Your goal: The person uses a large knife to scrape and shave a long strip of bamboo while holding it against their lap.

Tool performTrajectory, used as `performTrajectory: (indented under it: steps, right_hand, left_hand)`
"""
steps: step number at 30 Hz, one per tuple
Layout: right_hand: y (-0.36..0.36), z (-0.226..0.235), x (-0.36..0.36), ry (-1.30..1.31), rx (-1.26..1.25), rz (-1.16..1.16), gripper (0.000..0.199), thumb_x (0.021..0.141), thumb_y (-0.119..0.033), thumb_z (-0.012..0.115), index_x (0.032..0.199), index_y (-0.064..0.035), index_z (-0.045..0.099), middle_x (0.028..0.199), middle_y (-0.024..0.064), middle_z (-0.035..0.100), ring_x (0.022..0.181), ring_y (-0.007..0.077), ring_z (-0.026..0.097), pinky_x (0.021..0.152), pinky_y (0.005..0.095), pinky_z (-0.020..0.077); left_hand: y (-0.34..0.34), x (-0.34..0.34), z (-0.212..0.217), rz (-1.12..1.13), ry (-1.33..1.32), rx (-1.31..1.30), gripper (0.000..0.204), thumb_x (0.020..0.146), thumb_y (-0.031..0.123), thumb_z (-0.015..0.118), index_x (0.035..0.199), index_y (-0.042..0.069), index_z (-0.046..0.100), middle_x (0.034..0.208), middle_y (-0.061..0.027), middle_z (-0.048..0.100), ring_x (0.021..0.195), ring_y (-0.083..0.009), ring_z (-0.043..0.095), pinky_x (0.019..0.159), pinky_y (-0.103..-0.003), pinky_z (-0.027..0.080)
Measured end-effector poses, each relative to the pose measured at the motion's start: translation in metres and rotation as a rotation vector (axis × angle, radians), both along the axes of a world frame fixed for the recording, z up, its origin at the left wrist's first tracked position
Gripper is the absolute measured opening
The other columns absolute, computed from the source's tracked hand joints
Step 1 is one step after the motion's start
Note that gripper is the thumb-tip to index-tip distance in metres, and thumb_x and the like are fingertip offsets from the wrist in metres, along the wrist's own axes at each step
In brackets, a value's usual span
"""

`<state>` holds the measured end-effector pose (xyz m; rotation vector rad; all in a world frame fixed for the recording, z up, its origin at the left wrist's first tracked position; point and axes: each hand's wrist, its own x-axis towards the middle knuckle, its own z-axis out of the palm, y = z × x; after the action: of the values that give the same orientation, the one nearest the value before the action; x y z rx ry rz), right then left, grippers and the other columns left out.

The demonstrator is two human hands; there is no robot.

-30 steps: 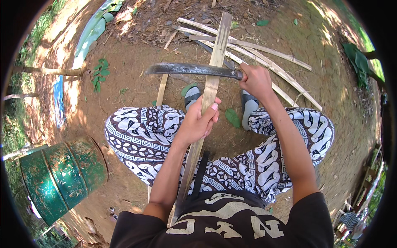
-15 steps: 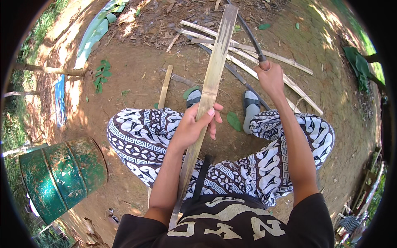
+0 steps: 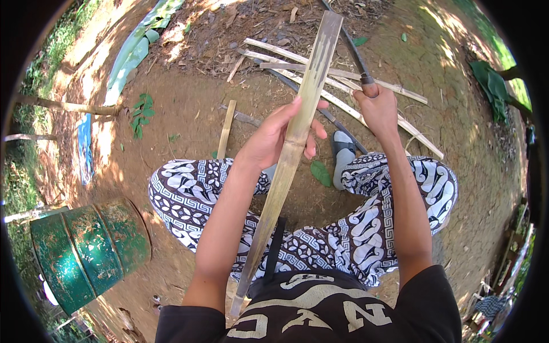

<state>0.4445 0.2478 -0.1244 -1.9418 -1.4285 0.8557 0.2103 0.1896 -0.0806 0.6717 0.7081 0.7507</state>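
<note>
At the far left, a rusty green drum (image 3: pixel 91 254) sits on the bare soil, well apart from both hands. Nearer the middle, the left hand (image 3: pixel 264 140) holds a bamboo slat (image 3: pixel 286 163), which runs aslant between the spread knees, its lower end by the dark shirt (image 3: pixel 309 306) and its upper end reaching forward. That hold looks light, so the slat could swivel or slip if knocked; the likely cause would be the slack fingers, and a rough edge might then drive a splinter into them. The wrist comes up from the lower left, palm turned inward, thumb along the slat's left edge, and at least 3 fingertips show past its right edge, spread rather than clenched.

Just right of the slat, a sandalled foot (image 3: pixel 343 151) rests on the ground, close enough to be hurt if the knife (image 3: pixel 350 46) were dropped. Its blade points forward, near the slat's upper end; whether the 2 touch, I cannot tell. A careless swing toward the left hand could cut those fingers. At the right, the right hand (image 3: pixel 380 111) makes a firm fist around the handle, forearm stretched forward, above pale strips (image 3: pixel 400 91) lying crossed on the soil.
</note>
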Motion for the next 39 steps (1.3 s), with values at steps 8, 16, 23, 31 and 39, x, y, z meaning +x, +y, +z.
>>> performTrajectory:
  steps: [8,16,23,31,39]
  right_hand:
    - [-0.002,-0.008,0.025,0.296,-0.105,-0.194,0.025,0.080,-0.019,0.067,0.067,-0.0035,0.053,0.055,0.0045,0.052,0.044,0.0155,0.049,0.046,0.0363,0.0404]
    - [-0.040,0.000,-0.005,0.032,0.115,0.169,0.021,0.078,-0.015,0.063,0.069,0.0010,0.054,0.054,0.0122,0.051,0.047,0.0235,0.051,0.050,0.0397,0.0409]
    - [-0.052,0.009,-0.027,-0.317,0.252,0.565,0.009,0.076,-0.013,0.062,0.076,-0.0056,0.056,0.064,0.0148,0.062,0.059,0.0383,0.062,0.056,0.0476,0.0500]
    - [-0.043,-0.013,-0.039,-0.268,0.410,0.612,0.014,0.065,-0.007,0.062,0.078,-0.0068,0.055,0.066,0.0137,0.059,0.060,0.0392,0.058,0.054,0.0484,0.0460]
    - [-0.021,-0.028,-0.050,-0.313,0.398,0.658,0.015,0.069,-0.011,0.064,0.079,-0.0069,0.053,0.066,0.0116,0.060,0.059,0.0357,0.061,0.055,0.0465,0.0501]
  left_hand:
    - [-0.014,-0.001,-0.001,0.032,0.165,-0.217,0.040,0.109,0.036,0.039,0.117,0.000,0.055,0.062,0.0043,0.042,0.043,-0.0060,0.042,0.038,-0.021,0.038]
    - [-0.033,-0.006,-0.015,0.098,0.290,-0.214,0.040,0.108,0.038,0.040,0.115,0.001,0.054,0.064,0.0017,0.047,0.045,-0.0113,0.054,0.041,-0.025,0.046]
    - [-0.043,0.003,-0.013,0.028,0.385,-0.070,0.042,0.108,0.039,0.039,0.117,0.000,0.053,0.068,-0.0008,0.050,0.043,-0.0086,0.047,0.039,-0.023,0.041]
    - [-0.062,-0.005,-0.007,0.079,0.452,-0.041,0.037,0.109,0.035,0.039,0.115,0.001,0.048,0.067,0.0033,0.039,0.045,-0.0043,0.033,0.039,-0.022,0.031]
    - [-0.060,-0.013,-0.018,0.151,0.530,0.033,0.031,0.109,0.033,0.040,0.112,0.003,0.048,0.068,0.0044,0.039,0.048,-0.0035,0.033,0.041,-0.022,0.031]
